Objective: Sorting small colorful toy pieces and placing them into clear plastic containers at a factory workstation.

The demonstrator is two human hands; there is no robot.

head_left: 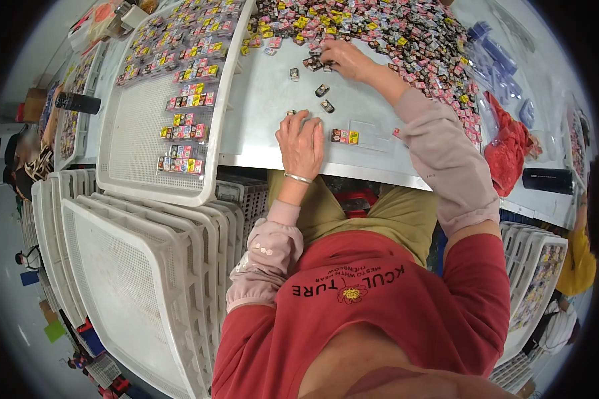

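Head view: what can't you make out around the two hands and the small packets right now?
- Left hand: lies flat on the table; whatever is under the palm is hidden.
- Right hand: its fingers are at the edge of the packet pile; whether they grip one is unclear.
- Packets in the white tray: too small to read or identify.

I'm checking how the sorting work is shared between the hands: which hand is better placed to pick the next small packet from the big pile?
Probably the right hand: it already reaches the edge of the packet pile, fingers among loose pieces. The left hand rests flat near the table's front edge.
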